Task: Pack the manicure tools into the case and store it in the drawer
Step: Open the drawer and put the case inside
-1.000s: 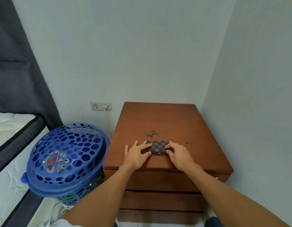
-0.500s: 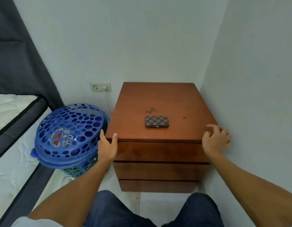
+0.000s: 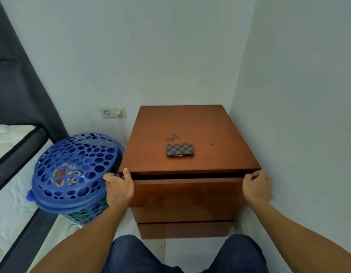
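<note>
Your left hand (image 3: 120,189) grips the left end of the brown wooden top drawer (image 3: 187,192), your right hand (image 3: 258,187) its right end; a dark gap shows above the drawer front. The closed brown checkered manicure case (image 3: 180,149) lies flat on the reddish-brown wooden nightstand (image 3: 190,123), apart from both hands.

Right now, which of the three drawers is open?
The top drawer: a dark gap shows under the tabletop, and the left hand and right hand grip its ends. The two below sit flush.
</note>
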